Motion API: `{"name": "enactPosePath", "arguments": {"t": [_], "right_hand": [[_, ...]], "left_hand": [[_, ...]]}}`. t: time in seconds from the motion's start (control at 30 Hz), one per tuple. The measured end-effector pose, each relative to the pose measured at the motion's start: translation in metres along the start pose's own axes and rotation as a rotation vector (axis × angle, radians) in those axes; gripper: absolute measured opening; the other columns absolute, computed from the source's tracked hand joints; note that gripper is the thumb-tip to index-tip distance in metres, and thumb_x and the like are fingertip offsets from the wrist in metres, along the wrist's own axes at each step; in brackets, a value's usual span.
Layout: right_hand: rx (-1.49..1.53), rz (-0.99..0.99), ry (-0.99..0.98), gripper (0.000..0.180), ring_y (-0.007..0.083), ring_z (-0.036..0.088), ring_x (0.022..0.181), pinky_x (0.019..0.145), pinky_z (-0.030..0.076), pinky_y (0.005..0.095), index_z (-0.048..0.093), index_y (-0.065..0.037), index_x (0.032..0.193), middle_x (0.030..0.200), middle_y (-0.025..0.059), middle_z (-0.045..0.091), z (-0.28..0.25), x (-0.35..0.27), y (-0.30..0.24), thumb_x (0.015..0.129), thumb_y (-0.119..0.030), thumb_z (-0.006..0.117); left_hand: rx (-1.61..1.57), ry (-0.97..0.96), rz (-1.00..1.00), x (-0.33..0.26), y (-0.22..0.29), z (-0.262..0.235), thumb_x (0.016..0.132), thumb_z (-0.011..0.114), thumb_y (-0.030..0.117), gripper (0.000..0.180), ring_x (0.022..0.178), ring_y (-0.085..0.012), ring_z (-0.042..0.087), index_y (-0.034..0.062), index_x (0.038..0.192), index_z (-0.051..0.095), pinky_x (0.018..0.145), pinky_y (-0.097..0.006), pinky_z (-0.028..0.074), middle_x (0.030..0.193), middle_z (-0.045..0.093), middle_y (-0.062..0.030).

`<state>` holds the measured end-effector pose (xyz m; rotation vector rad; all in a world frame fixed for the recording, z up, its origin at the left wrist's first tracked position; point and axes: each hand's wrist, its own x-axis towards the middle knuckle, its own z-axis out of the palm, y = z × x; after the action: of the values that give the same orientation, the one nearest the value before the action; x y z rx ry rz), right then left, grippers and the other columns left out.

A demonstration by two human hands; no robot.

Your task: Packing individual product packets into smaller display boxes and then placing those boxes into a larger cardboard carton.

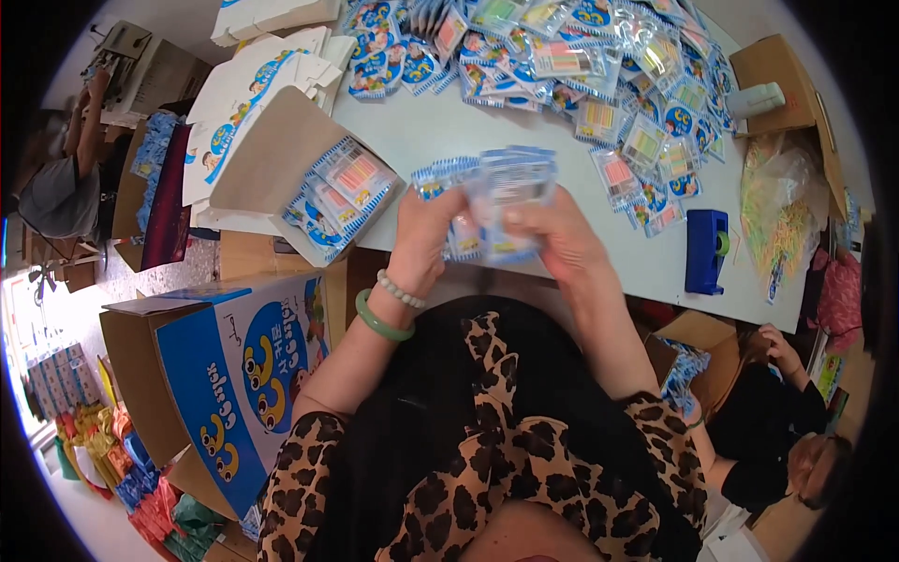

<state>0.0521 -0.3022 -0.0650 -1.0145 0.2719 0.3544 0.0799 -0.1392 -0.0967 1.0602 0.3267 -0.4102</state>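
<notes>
Over the near edge of the white table (435,124), the flat, pale packets (518,173), blue-striped at their ends with blurred printing, sit upright, the left hand (424,228) pinching some between closed thumb and fingers, the right hand (564,236) gripping others likewise.

Packets (351,180) in box (267,155) left, tape dispenser (704,253) right

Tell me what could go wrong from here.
Packets bunched in the left hand and right hand could slip out. The open white box, at the near edge of the table, might tip if bumped. The blue tape dispenser stands near that edge too and could be knocked off.
</notes>
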Motion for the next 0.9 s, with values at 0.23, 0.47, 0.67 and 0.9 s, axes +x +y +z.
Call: {"name": "enactPosePath", "arguments": {"t": [0.23, 0.47, 0.67, 0.9], "right_hand": [[-0.045, -0.024, -0.024, 0.057, 0.0167, 0.061, 0.097, 0.088, 0.049, 0.0315, 0.052, -0.003, 0.121, 0.105, 0.0054, 0.063, 0.000, 0.015, 0.032, 0.074, -0.025, 0.075], [-0.610, -0.299, -0.056, 0.078, 0.0203, 0.056, 0.106, 0.093, 0.047, 0.0340, 0.036, -0.003, 0.124, 0.115, 0.0085, 0.055, 0.042, 0.006, 0.033, 0.063, -0.008, 0.084], [-0.219, -0.117, -0.439, 0.058, 0.0171, 0.054, 0.108, 0.092, 0.046, 0.0338, 0.045, -0.001, 0.122, 0.114, 0.0061, 0.056, 0.086, 0.032, -0.005, 0.075, -0.018, 0.075], [-1.433, -0.478, 0.001, 0.034, 0.0325, 0.064, 0.078, 0.070, 0.051, 0.0409, 0.056, -0.003, 0.105, 0.085, 0.0210, 0.064, 0.105, 0.081, 0.016, 0.083, -0.029, 0.060]], "left_hand": [[0.041, -0.081, 0.038, -0.009, 0.008, -0.002, 0.089, 0.060, 0.012, 0.027, 0.087, -0.0133, 0.061, 0.0000, 0.113, 0.053, 0.075, -0.027, 0.051, 0.099, 0.063, -0.0057], [0.049, -0.201, 0.066, -0.044, 0.060, 0.002, 0.068, 0.077, 0.000, 0.053, 0.093, -0.0132, 0.061, -0.0005, 0.115, 0.052, 0.080, -0.028, 0.051, 0.105, 0.063, -0.0065], [0.114, -0.129, 0.195, -0.063, 0.104, -0.050, 0.068, 0.072, -0.002, 0.043, 0.081, -0.0143, 0.066, -0.0027, 0.109, 0.059, 0.074, -0.027, 0.053, 0.098, 0.068, -0.0083], [-0.198, 0.095, 0.283, -0.058, 0.131, -0.093, 0.072, 0.067, -0.006, 0.039, 0.082, -0.0273, 0.069, -0.0088, 0.110, 0.055, 0.074, -0.041, 0.060, 0.098, 0.067, -0.0178]]}}
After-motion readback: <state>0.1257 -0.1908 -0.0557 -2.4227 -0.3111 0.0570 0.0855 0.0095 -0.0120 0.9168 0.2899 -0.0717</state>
